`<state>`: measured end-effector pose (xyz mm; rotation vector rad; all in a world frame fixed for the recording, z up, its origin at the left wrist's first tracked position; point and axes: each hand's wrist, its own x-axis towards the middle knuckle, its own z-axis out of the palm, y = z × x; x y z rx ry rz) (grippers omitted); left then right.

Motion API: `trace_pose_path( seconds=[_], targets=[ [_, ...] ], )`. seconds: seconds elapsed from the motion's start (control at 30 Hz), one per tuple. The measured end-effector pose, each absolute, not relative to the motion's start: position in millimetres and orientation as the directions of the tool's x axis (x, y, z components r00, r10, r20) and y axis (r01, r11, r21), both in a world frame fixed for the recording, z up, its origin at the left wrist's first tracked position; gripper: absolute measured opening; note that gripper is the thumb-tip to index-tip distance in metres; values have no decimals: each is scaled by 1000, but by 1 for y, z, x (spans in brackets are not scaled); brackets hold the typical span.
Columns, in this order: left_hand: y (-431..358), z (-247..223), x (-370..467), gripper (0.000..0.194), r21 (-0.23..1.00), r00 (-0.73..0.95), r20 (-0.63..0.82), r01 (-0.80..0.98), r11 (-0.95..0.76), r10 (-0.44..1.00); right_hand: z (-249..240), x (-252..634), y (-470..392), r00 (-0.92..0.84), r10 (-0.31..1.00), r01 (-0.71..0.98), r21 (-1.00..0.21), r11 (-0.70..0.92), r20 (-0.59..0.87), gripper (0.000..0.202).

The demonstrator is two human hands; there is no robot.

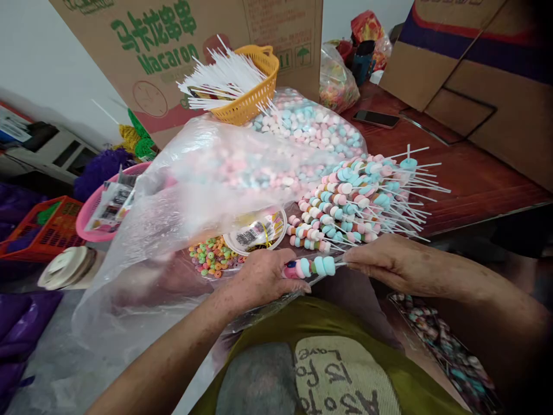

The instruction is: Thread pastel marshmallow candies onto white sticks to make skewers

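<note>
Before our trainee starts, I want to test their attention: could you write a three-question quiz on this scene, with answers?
1. True or false: the yellow basket holds white sticks.
2. Which hand is at the bare-stick end of the held marshmallow skewer?
3. What lies just left of the round clear container in the picture: A) phone, B) coloured rings, C) cardboard box?
Key: 1 true; 2 right hand; 3 B.

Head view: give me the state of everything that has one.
Candy skewer: threaded, roughly level
Left hand: closed on its sweets end
Right hand: closed on its stick
Other skewers: piled
Yellow basket: tilted, filled with white sticks
Ring sweets: loose, heaped
Phone: flat, screen dark
</note>
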<state>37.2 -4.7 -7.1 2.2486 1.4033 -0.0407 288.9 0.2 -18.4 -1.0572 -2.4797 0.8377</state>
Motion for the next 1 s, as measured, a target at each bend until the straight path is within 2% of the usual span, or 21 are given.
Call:
trace_pose_path(
  seconds=[0.07, 0.17, 0.27, 0.33, 0.4, 0.47, 0.57, 0.63, 0.7, 0.73, 0.8, 0.87, 0.9, 0.93, 1.0],
  targets=[
    [-3, -5, 40, 38, 284, 445, -266, 884, -372, 855, -13, 290, 8, -814, 576, 518, -549, 656, -81, 33],
    [-2, -4, 38, 44, 154, 408, -266, 913, -379, 874, -12, 293, 12, -785, 612, 570, -500, 652, -96, 33],
    [-4, -4, 38, 39, 83, 472, -243, 880, -467, 847, -13, 293, 11, -791, 597, 562, -541, 626, -130, 32],
    [-4, -5, 40, 36, 84, 525, -222, 850, -520, 822, -12, 291, 10, -798, 579, 556, -577, 598, -169, 34],
    [-4, -7, 44, 42, 133, 521, -236, 854, -504, 820, -12, 288, 10, -801, 565, 551, -611, 569, -196, 35],
    [-1, -10, 48, 62, 233, 490, -293, 869, -436, 821, -14, 284, 11, -807, 564, 538, -616, 575, -179, 35],
    [6, -13, 51, 95, 494, 544, -369, 802, -337, 754, -21, 277, 12, -806, 585, 539, -526, 658, -94, 28],
    [11, -10, 48, 109, 653, 632, -375, 699, -290, 678, -26, 276, 12, -811, 584, 536, -441, 720, -34, 24],
    [13, -1, 41, 114, 698, 675, -382, 658, -281, 631, -30, 278, 13, -807, 590, 539, -400, 741, 5, 24],
    [12, 4, 37, 115, 658, 659, -397, 689, -302, 639, -31, 281, 13, -800, 600, 541, -404, 738, 24, 24],
    [9, 12, 27, 108, 454, 544, -429, 820, -348, 722, -32, 287, 13, -776, 627, 538, -447, 715, 69, 27],
    [4, 15, 19, 88, 229, 403, -430, 914, -334, 808, -33, 292, 13, -765, 634, 506, -506, 698, 109, 31],
    [2, 15, 16, 78, 187, 372, -432, 928, -322, 822, -34, 293, 12, -767, 630, 488, -528, 695, 120, 32],
    [0, 13, 14, 70, 201, 372, -444, 928, -314, 815, -35, 293, 12, -772, 623, 474, -540, 696, 125, 33],
    [-1, 7, 13, 66, 331, 434, -456, 893, -305, 777, -36, 291, 12, -768, 624, 467, -540, 700, 144, 31]
  ],
)
